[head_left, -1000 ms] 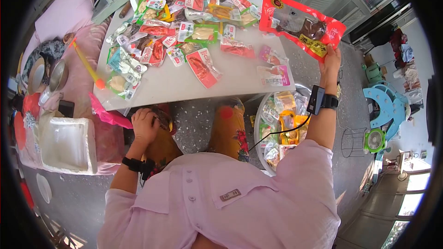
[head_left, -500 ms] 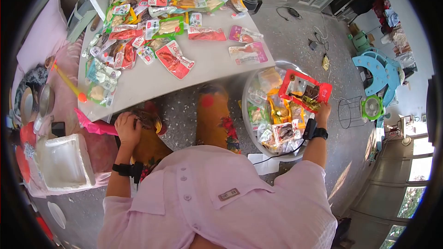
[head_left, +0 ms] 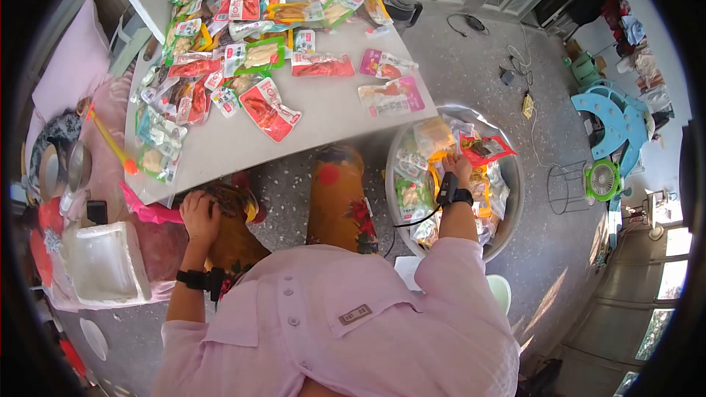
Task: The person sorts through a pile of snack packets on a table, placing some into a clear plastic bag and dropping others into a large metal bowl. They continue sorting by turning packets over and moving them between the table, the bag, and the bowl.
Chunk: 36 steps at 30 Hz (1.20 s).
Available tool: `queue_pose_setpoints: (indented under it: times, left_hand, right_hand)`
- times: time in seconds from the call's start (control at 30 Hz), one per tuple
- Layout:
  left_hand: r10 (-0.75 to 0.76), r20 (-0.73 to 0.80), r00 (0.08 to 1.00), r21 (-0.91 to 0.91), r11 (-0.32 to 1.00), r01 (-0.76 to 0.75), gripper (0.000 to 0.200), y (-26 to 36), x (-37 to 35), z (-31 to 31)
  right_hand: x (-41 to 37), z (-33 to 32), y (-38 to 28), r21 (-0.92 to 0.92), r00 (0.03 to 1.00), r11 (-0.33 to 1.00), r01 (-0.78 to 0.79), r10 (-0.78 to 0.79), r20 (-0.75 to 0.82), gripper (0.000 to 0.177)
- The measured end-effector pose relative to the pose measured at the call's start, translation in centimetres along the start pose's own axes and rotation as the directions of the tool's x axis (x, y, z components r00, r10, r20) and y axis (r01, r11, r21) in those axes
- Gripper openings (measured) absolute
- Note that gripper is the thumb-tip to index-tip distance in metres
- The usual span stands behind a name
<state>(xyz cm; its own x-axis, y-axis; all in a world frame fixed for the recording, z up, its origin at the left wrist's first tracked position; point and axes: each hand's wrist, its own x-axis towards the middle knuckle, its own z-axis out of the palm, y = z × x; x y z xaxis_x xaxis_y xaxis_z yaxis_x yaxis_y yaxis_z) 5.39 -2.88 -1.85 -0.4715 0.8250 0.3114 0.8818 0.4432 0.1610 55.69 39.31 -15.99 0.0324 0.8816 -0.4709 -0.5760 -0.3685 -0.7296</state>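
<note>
My right hand (head_left: 457,167) reaches into a round metal basin (head_left: 517,209) heaped with sealed food packets. Its fingers point down among the packets, apart from one another, with no packet clearly gripped. Just beside the fingertips lies a red-edged packet (head_left: 485,148) with dark food in its clear window. Yellow-edged packets (head_left: 479,187) lie under and beside this hand. My left hand (head_left: 198,215) rests on my left knee near the table edge, fingers loosely spread and holding nothing that I can see. A pink cloth or plastic piece (head_left: 151,209) is next to it.
A white table (head_left: 323,106) bears a large pile of food packets (head_left: 243,11). At its right edge lie two pink-purple packets (head_left: 393,95). A white foam box (head_left: 107,265) stands at left. A green fan (head_left: 603,180), wire rack (head_left: 566,187) and cables are on the right.
My right hand has moved left and down into the basin. The red-edged packet it held up now lies on the heap. My left hand has stayed at the knee.
</note>
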Motion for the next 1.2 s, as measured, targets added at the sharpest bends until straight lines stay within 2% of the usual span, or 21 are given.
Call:
queue_pose_setpoints:
  times: [0.07, 0.13, 0.23, 0.33, 0.5, 0.63, 0.67, 0.73, 0.77, 0.87, 1.0, 1.13, 1.2]
  left_hand:
    - [-0.003, 0.010, 1.000, 0.003, 1.000, 0.003, 0.019, -0.1, 0.0, 0.0]
    - [0.003, -0.005, 1.000, 0.001, 1.000, -0.003, 0.020, 0.0, -0.1, -0.1]
    - [0.005, -0.004, 1.000, -0.018, 1.000, -0.005, 0.020, 0.1, 0.0, -0.2]
    - [0.005, -0.045, 0.999, -0.031, 1.000, -0.006, 0.020, -0.4, -0.4, -0.3]
    - [-0.008, -0.071, 0.997, -0.089, 0.996, 0.001, 0.020, -0.4, -0.7, -1.2]
    - [-0.010, -0.122, 0.993, -0.100, 0.995, -0.002, 0.020, -0.6, -1.2, -1.3]
    - [-0.008, -0.135, 0.991, -0.102, 0.995, -0.006, 0.020, -0.7, -1.4, -1.3]
    - [0.004, -0.158, 0.987, -0.102, 0.995, -0.021, 0.021, -1.1, -1.8, -1.1]
    - [0.002, -0.159, 0.987, -0.112, 0.993, -0.020, 0.021, -0.9, -1.8, -1.5]
    - [0.003, -0.229, 0.973, -0.138, 0.990, -0.036, 0.023, -1.1, -2.5, -1.5]
    - [-0.050, -0.378, 0.924, -0.135, 0.991, -0.001, 0.031, -1.7, -2.6, -3.3]
    - [-0.103, -0.408, 0.907, 0.003, 0.993, 0.114, 0.044, -3.7, -0.6, -4.9]
    - [-0.156, -0.328, 0.932, 0.008, 0.986, 0.168, 0.052, -4.8, 0.4, -4.3]
  right_hand:
    - [-1.6, 3.7, 4.9, -0.082, 0.971, 0.972, -0.220, 0.226, 0.075, 0.021]
    - [-4.5, 6.6, 7.7, -0.310, 0.922, 0.923, -0.227, 0.306, 0.237, 0.019]
    - [-9.5, 11.3, 7.9, -0.395, 0.899, 0.876, -0.278, 0.382, 0.215, 0.019]
    - [-13.3, 14.6, 7.4, -0.439, 0.911, 0.868, -0.231, 0.352, 0.215, 0.025]
    - [-16.9, 17.6, 8.2, -0.510, 0.934, 0.859, -0.030, 0.206, 0.292, 0.025]
    - [-20.6, 19.5, 11.1, -0.602, 0.857, 0.726, 0.333, 0.033, 0.514, 0.019]
    - [-21.5, 19.9, 11.9, -0.612, 0.795, 0.606, 0.508, -0.057, 0.604, 0.017]
    - [-23.0, 20.6, 13.4, -0.539, 0.604, 0.304, 0.786, -0.190, 0.774, 0.012]
    - [-23.8, 21.1, 13.8, -0.507, 0.555, 0.251, 0.824, -0.185, 0.811, 0.012]
    - [-26.0, 22.2, 14.5, -0.285, 0.246, -0.230, 0.930, -0.182, 0.952, 0.013]
    - [-26.1, 22.4, 15.3, -0.226, 0.200, -0.342, 0.912, -0.109, 0.974, 0.015]
    - [-26.2, 22.6, 15.6, -0.232, 0.209, -0.365, 0.902, -0.102, 0.973, 0.014]
    - [-26.4, 22.8, 15.6, -0.239, 0.216, -0.366, 0.900, -0.101, 0.971, 0.014]
